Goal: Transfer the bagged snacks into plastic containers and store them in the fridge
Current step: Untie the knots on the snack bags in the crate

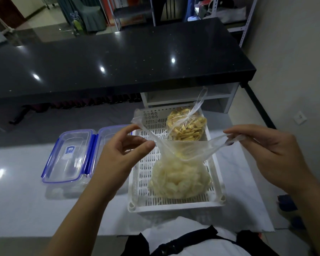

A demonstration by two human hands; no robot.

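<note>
Our left hand (pixel 122 150) and right hand (pixel 270 152) each have a grip on one side of the thin bag of pale puffs (pixel 179 178), pinching the clear film and stretching its mouth apart. We'd keep the pull even and gentle, since that crinkly film looks easy to tear and the puffs look light and lumpy. It sits at the near end of a white slotted basket (pixel 174 206), with a tied bag of yellow chips (pixel 187 126) behind it. The rigid clear container (pixel 70 157) with blue clips lies open just left on the glossy bench (pixel 17 182).
</note>
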